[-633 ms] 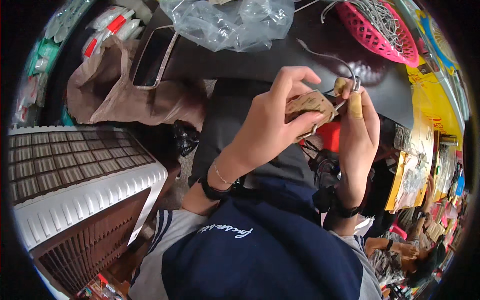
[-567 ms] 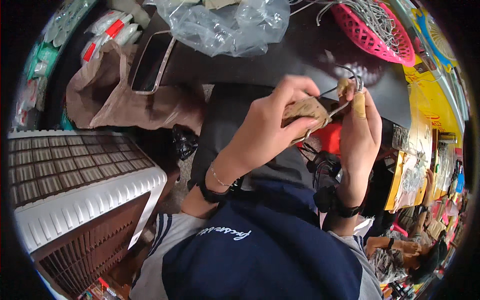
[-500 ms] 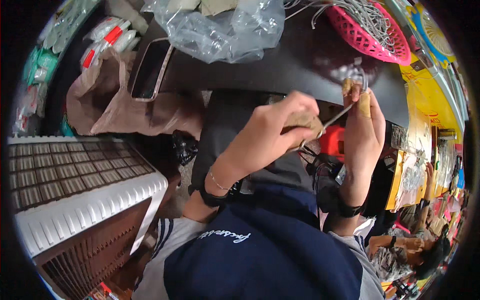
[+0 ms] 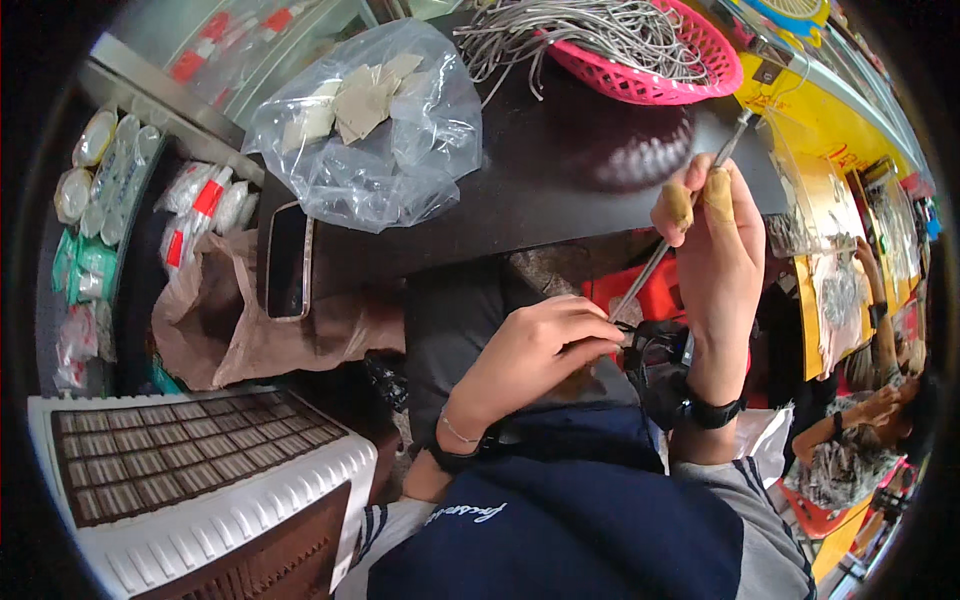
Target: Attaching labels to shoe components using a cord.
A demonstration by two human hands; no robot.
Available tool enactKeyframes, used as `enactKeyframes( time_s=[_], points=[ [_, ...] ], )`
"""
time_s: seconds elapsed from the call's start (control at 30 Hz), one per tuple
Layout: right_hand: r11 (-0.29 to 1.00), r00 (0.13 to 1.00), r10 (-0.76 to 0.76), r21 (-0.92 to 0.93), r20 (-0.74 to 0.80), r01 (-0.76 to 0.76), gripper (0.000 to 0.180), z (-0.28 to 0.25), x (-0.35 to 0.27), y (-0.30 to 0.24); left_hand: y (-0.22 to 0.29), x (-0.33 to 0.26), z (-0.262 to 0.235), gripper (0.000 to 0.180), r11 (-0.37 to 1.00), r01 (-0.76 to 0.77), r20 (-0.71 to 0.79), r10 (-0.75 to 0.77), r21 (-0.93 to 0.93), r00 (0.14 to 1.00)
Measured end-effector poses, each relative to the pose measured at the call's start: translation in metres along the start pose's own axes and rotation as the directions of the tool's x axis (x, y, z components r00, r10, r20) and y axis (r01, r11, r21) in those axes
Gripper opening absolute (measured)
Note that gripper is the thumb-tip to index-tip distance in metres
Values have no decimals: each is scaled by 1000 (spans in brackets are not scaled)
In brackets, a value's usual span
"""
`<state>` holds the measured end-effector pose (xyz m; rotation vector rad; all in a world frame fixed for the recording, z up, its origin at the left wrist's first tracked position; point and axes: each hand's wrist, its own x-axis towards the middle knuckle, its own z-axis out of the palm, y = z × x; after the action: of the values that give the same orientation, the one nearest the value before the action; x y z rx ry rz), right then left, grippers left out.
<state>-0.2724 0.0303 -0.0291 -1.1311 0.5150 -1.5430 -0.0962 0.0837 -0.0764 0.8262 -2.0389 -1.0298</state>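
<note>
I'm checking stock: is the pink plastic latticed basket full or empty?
Not empty: slim grey cords lie heaped inside the pink plastic latticed basket, many trailing over its left rim. Its bottom is hidden.

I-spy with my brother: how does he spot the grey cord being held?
Find the black table, then the right hand at its near right edge. A thin grey cord slants from there down to the left hand. It is held straight; the other cords lie tangled in and beside the pink basket.
</note>
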Motion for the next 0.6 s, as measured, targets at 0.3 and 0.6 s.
enactKeyframes(
  time_s=[0.3,0.6],
  points=[
    [989,998,63,135,-11,-61,29,-6,-1,2,12,5,-1,38,993,115,-38,-114,21,993],
    [999,989,48,5,140,-49,23,-8,-2,-5,3,2,-18,28,937,-149,-136,200,317,970]
  ],
)
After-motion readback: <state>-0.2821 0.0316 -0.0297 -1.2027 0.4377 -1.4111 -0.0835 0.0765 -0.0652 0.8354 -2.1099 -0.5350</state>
